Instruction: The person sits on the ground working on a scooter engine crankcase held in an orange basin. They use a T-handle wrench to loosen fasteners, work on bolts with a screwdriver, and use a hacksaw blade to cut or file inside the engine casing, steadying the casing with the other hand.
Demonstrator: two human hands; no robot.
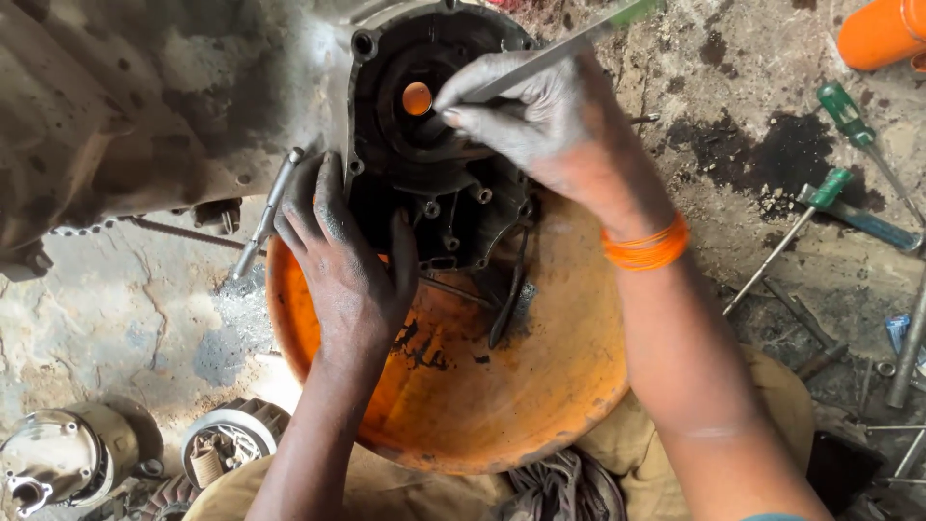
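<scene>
A dirty, greasy engine case (424, 145) with an open round black cavity stands over an orange plastic basin (502, 386). My left hand (342, 256), blackened with oil, lies flat against the lower left rim of the case. My right hand (550, 125), with orange bangles at the wrist, grips a long thin metal tool (564, 48) whose tip points into the cavity near an orange round opening (417, 97). Bolts and studs stick out along the case's lower edge.
Green-handled screwdrivers (849, 116) and loose metal rods lie on the oily ground at right. An orange container (883, 34) sits top right. Engine parts, a round cover (58, 458) and a coil piece (227, 444), rest at bottom left. A chain runs left.
</scene>
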